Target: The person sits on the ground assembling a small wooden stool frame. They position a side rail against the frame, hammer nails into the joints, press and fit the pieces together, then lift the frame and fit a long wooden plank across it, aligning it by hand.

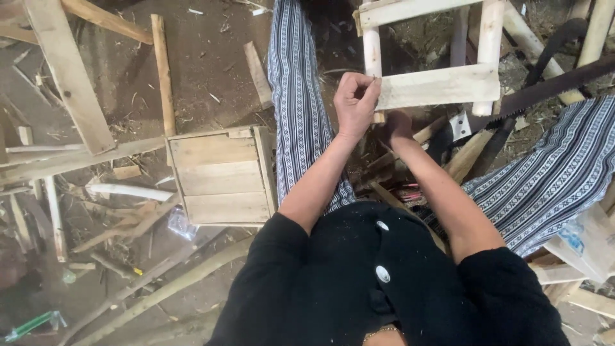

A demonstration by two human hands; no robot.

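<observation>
The pale wooden frame [435,86] sits upright on the dirt floor [205,64] between the person's knees, near the top edge of the view, its lower crosspiece facing the camera. At the left end of that crosspiece the left hand [354,102] pinches a small nail, thin and hard to make out, thumb and forefinger closed tight on it, the point set against the wood. The right hand [398,125] is lower, just beneath the same end of the crosspiece, curled in shadow; whether it grips anything cannot be told from here.

This looks like the setting of a nail at the joint where crosspiece meets upright. The next move would call for a steady pinch and a striking tool brought squarely over the nail head, with the frame braced so it doesn't rock.

A long dark saw [544,86] lies slanted across the right side, touching the frame's lower right corner. To the left, well apart, a small slatted wooden box [221,179] rests on the floor, with loose planks [67,77] and offcuts scattered toward the left edge.
</observation>
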